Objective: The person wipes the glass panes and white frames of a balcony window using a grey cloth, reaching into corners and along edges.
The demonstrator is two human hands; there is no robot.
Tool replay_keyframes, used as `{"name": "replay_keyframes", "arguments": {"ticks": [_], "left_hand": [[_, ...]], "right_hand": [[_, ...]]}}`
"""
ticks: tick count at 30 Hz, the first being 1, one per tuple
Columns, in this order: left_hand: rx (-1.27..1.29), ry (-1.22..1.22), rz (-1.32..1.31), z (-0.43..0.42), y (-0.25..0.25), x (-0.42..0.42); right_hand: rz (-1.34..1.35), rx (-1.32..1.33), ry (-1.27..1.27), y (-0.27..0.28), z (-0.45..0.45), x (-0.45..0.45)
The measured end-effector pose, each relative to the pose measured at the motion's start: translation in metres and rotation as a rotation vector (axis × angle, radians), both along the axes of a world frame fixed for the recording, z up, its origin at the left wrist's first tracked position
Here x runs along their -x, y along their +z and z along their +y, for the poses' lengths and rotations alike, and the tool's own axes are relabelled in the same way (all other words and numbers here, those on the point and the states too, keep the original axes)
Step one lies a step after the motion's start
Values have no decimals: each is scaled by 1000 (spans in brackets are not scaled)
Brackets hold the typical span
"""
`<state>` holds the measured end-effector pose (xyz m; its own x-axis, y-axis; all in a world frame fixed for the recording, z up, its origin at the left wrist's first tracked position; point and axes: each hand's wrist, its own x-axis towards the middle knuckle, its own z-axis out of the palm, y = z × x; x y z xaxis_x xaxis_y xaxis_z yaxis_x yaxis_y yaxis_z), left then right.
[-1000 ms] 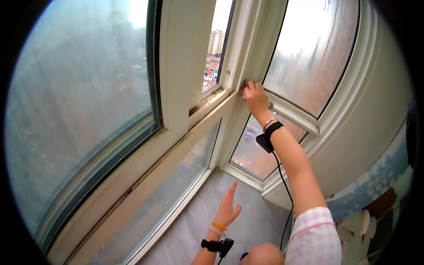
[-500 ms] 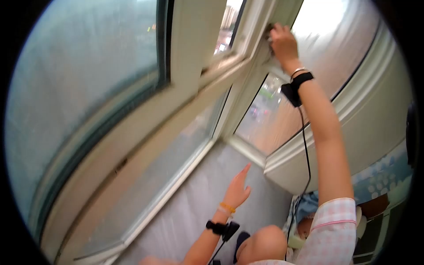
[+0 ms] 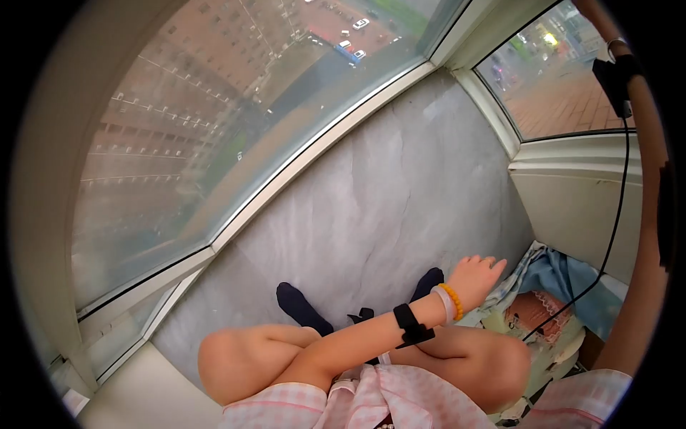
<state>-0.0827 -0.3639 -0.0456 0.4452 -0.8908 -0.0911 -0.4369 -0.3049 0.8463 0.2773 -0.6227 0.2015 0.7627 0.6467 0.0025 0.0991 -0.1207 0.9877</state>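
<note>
My left hand (image 3: 477,280) hangs above my right knee, holding nothing, with its fingers loosely apart. An orange beaded bracelet (image 3: 451,302) and a black strap (image 3: 411,325) with a small device circle that wrist. At the top right edge, only the wrist side of my right hand (image 3: 597,16) shows; its fingers are cut off by the frame. It is raised near the side window (image 3: 564,79). A black wrist device (image 3: 613,84) on that arm trails a black cable (image 3: 616,229).
A long window (image 3: 236,136) with a white frame runs along the left, over a view of buildings and parked cars. Grey marbled floor (image 3: 371,193) lies ahead of my feet in dark socks (image 3: 304,307). Blue cloth (image 3: 597,304) and other fabric are piled at the right.
The view has tilted down toward the floor. My left hand has come across to the right, over my knee. My right hand, earlier at the window frame, is now mostly out of view.
</note>
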Motion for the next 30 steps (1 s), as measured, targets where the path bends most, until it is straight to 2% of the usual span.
{"name": "replay_keyframes", "arguments": {"ticks": [1,2,3,4,5,6,7,8,9,10,12,13,16,18,20,22,24,26,30], "left_hand": [[18,-3,-18,0,0,1],[19,2,-46,0,-2,6],[24,1,-75,1,-3,12],[45,37,-89,0,-5,14],[80,62,-119,-3,-4,12],[88,23,-106,-5,-1,5],[100,-17,-107,-10,-1,-4],[172,-12,-124,-13,-2,-12],[229,-19,-123,-14,-1,-20],[255,-72,-160,-14,3,-27],[219,-66,-86,-17,11,-40],[221,-94,-67,-17,20,-63],[214,-99,-105,-30,29,-72],[155,-94,-70,-25,35,-73],[126,-106,-66,-25,31,-75],[83,-119,-54,-25,25,-76],[81,-127,-10,-27,13,-77],[143,-118,-78,-33,-22,-75],[288,-30,-99,-33,-26,-81]], "right_hand": [[-40,-352,-98,-6,16,17],[-1,-235,-108,-11,-3,8],[136,-316,-421,-1,17,27],[114,-781,-366,-13,1,34],[-103,-880,-81,-27,-39,29],[-182,-805,198,-12,-53,40],[-307,-937,24,4,-26,72],[-429,-916,63,18,-33,94],[-499,-965,-18,31,-41,118],[-543,-1042,-108,32,-49,141],[-595,-1002,-337,21,-77,175],[-553,-1011,-344,10,-84,159],[-623,-1026,-291,6,-82,186],[-656,-1031,-279,5,-67,179],[-748,-1059,-444,1,-49,157],[-686,-1091,-243,-4,-40,113],[-634,-1136,-153,-5,-19,55],[-731,-1021,-126,-8,-7,0],[-699,-1000,-144,-4,-13,11]]}}
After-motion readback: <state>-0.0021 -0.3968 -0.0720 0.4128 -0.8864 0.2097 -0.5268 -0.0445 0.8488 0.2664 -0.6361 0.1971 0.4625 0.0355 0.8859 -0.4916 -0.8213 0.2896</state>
